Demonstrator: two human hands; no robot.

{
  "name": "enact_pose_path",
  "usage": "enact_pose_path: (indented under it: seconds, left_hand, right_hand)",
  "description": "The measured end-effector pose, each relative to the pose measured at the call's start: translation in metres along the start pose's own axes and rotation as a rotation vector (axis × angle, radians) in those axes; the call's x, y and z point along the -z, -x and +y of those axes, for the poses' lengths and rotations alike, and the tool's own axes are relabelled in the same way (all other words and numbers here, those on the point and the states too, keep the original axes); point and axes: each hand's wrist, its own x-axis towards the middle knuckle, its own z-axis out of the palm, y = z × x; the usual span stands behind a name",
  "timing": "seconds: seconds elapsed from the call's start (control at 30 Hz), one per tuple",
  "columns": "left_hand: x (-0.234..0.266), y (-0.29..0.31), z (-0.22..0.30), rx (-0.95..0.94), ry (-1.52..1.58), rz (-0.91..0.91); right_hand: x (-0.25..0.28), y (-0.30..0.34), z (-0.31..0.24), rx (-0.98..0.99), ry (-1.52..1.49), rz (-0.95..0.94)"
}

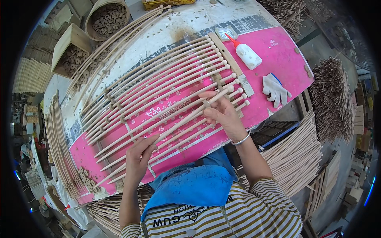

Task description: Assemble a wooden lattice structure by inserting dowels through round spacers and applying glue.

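Note:
A pale wooden stick with a round ball end [180, 122] lies slanted across my two hands. My left hand [139, 154] is closed on its lower left part. Near the ball end, my right hand [223, 115] pinches the stick, with a small wooden ring [206, 103] around it at the fingertips. Under and beyond it, several similar sticks [158, 75] lie side by side, ball ends toward a wooden bar [228, 55]. Some of those sticks carry small wooden rings [123, 119] toward their thin ends.
On the pink-topped table [291, 51] are a white squeeze bottle [249, 56] with a red tip and a white glove [274, 90]. A round basket [109, 20] and a wooden box [71, 49] hold loose rings. Bundled sticks [291, 152] stand at the right, near a black crate [276, 133].

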Motion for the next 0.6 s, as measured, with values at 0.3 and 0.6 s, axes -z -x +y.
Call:
enact_pose_path:
  seconds: [0.3, 0.6]
  left_hand:
    - [-0.003, -0.005, -0.001, 0.007, -0.036, -0.017]
    - [-0.005, -0.010, -0.004, -0.006, -0.091, -0.042]
  right_hand:
    - [0.012, 0.001, 0.012, -0.016, 0.075, 0.004]
    - [0.024, 0.003, 0.019, -0.012, 0.059, 0.011]
